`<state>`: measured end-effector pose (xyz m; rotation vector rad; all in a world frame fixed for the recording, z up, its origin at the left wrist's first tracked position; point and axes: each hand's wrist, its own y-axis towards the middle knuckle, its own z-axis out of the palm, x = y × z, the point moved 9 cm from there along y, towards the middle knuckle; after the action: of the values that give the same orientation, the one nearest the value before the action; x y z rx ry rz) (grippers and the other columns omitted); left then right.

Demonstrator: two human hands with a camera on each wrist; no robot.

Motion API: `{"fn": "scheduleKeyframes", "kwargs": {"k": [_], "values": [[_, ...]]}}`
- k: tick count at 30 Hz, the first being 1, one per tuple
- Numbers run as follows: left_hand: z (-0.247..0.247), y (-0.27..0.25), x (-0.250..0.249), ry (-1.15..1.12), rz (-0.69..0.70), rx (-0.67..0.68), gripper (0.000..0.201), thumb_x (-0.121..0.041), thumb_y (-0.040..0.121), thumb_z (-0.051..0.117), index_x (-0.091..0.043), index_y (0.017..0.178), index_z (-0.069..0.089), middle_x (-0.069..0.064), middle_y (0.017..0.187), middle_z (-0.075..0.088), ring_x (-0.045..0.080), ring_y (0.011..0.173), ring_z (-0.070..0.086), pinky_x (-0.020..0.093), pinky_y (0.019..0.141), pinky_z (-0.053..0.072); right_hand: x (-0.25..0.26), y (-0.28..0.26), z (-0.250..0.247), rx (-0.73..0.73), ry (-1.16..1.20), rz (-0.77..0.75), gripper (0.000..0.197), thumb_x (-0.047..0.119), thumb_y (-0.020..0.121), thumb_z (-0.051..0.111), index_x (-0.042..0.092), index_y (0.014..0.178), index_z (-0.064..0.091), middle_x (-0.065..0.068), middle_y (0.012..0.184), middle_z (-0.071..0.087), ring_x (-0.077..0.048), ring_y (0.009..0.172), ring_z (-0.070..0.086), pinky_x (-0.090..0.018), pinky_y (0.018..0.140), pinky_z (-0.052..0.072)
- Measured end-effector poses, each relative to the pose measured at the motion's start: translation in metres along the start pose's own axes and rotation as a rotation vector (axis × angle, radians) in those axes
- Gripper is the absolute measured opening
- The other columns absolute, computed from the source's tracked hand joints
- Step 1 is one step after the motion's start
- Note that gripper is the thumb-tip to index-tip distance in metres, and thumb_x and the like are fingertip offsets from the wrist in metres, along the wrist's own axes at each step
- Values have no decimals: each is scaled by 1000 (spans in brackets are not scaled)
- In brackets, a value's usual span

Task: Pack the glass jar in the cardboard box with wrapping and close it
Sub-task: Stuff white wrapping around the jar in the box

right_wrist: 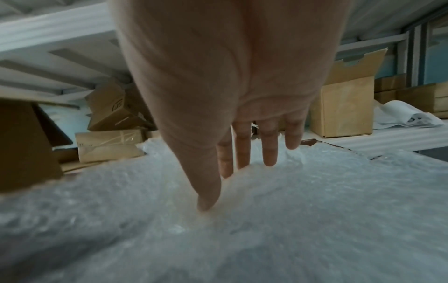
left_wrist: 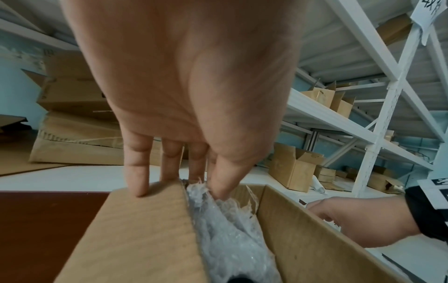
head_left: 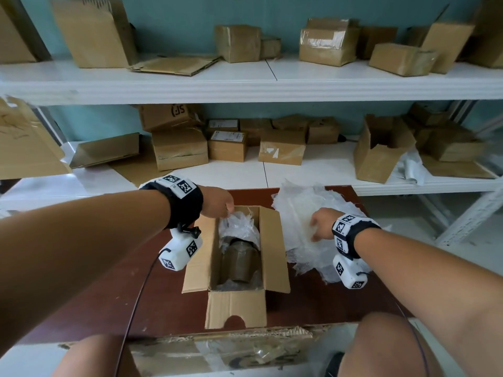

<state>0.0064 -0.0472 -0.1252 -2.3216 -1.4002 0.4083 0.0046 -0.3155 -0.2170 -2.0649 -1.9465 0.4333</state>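
Note:
An open cardboard box [head_left: 273,248] lies on the brown table [head_left: 109,300] with all its flaps out. The glass jar [head_left: 239,263] lies on its side inside, with bubble wrap [head_left: 236,227] bunched over its far end. My left hand [head_left: 221,206] is at the box's far left corner. Its fingers [left_wrist: 138,172] run straight down the outside of the box wall [left_wrist: 135,239], while its thumb pinches the wrap's [left_wrist: 225,229] top edge inside. My right hand [head_left: 318,227] rests with spread, straight fingers [right_wrist: 269,149] on a loose pile of bubble wrap [head_left: 302,210] [right_wrist: 290,220] to the right of the box.
White shelving [head_left: 272,77] stands behind the table, and it holds several cardboard boxes and flattened cartons. A torn cardboard sheet [head_left: 217,346] lies at the table's near edge. A white shelf post [head_left: 468,221] slants at the right.

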Motion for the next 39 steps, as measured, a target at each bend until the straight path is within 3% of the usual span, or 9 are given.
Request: {"fn": "scheduleKeyframes", "kwargs": {"k": [4, 7, 12, 20, 25, 28, 32, 34, 39], "values": [[-2, -12, 14, 86, -53, -10, 38, -14, 98, 48, -18, 135, 55, 2, 138, 55, 19, 124, 52, 29, 100, 41, -3, 0, 0, -114, -57, -9, 40, 45, 71, 79, 29, 106, 68, 5, 109, 61, -20, 95, 63, -33, 82, 53], [2, -31, 30, 73, -152, 41, 32, -16, 98, 49, -21, 127, 63, 1, 103, 67, 16, 84, 62, 27, 76, 48, -2, -5, -4, -152, -67, -9, 10, 25, 76, 72, 31, 80, 66, 5, 94, 65, -18, 84, 63, -29, 75, 53], [20, -58, 54, 6, -219, 133, 28, -13, 95, 54, -21, 119, 67, 2, 85, 71, 7, 48, 59, 18, 47, 50, -8, -7, -22, -230, 24, 29, 20, 12, 83, 55, 29, 73, 60, 1, 86, 65, -21, 79, 59, -26, 69, 46], [51, -103, 52, -8, -322, 392, 33, -29, 98, 46, -1, 106, 63, 4, 81, 73, 16, 54, 61, 21, 48, 50, -22, -30, -87, -498, 543, 64, 6, 16, 82, 59, 20, 78, 62, -2, 77, 68, -27, 75, 63, -32, 67, 52], [-12, -93, 41, 90, -208, 46, 35, -34, 97, 45, -11, 108, 69, 0, 89, 68, 12, 66, 59, 19, 58, 52, 21, -58, -131, -488, 907, -150, 32, 3, 82, 60, 32, 95, 68, -4, 90, 72, -27, 82, 68, -41, 75, 58], [-43, -82, 21, -415, -45, -171, 41, -46, 97, 48, -23, 128, 60, 1, 123, 63, 21, 99, 65, 36, 92, 54, 62, -71, -146, -332, 1145, -274, 42, -11, 85, 58, 23, 106, 68, -11, 104, 73, -28, 97, 70, -44, 85, 59], [-50, -84, -23, -1342, 162, 52, 66, -55, 94, 50, -31, 151, 27, 9, 148, 38, 40, 129, 47, 49, 96, 50, 129, -97, -153, -49, 1300, -446, 50, -13, 87, 57, 11, 131, 57, -11, 119, 68, -26, 107, 68, -43, 92, 56], [-57, -86, -39, -1412, 251, 54, 53, -44, 98, 48, -19, 145, 38, 15, 139, 50, 37, 121, 57, 50, 98, 50, 154, -110, -154, 26, 1305, -516, 46, -15, 86, 56, 7, 126, 60, -14, 120, 67, -28, 109, 66, -43, 95, 54], [-69, -85, 3, -1298, 109, -340, 23, -8, 95, 55, -14, 116, 63, 18, 111, 70, 27, 92, 67, 43, 90, 55, 142, -113, -162, -159, 1358, -414, 39, -10, 88, 53, 9, 120, 64, -11, 117, 68, -23, 110, 66, -38, 94, 55]]}}
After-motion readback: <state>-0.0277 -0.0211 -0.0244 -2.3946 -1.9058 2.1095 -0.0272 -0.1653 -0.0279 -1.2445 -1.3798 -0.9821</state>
